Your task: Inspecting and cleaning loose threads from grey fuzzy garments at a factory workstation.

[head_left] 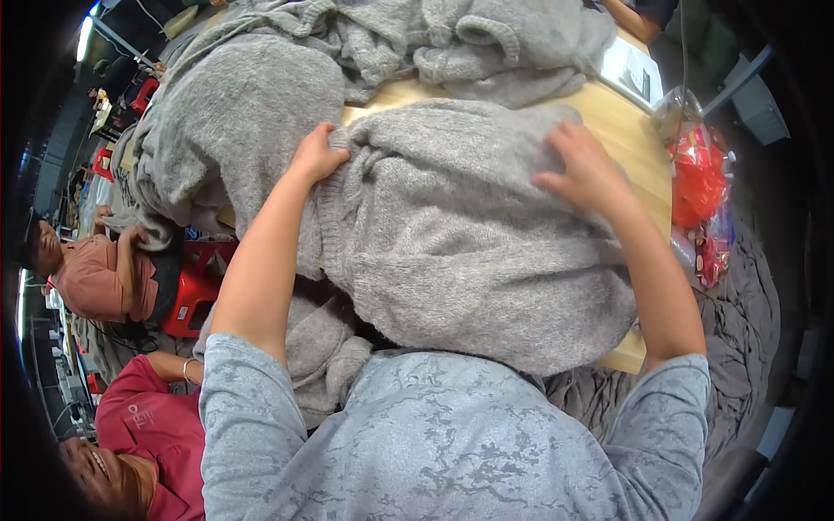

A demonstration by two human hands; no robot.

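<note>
A grey knit garment [486, 226], likely a sweater, lies spread across the table in front of me. Its ribbed edge [334, 234] runs down the left side. My left hand [321, 154] is closed on the upper end of that ribbed edge, thumb pressing the knit. Over the upper right part of the garment, my right hand [584, 165] has its thumb and fingers apart and holds nothing. It is slightly smeared by motion, and I cannot tell whether its fingertips touch the cloth.
More grey knitwear [261, 104] is heaped left and along the far side of the wooden table [647, 148]. A printed sheet [632, 71] lies at the far right, near red plastic bags [698, 178]. Two people sit at left, one by a red stool [189, 300].
</note>
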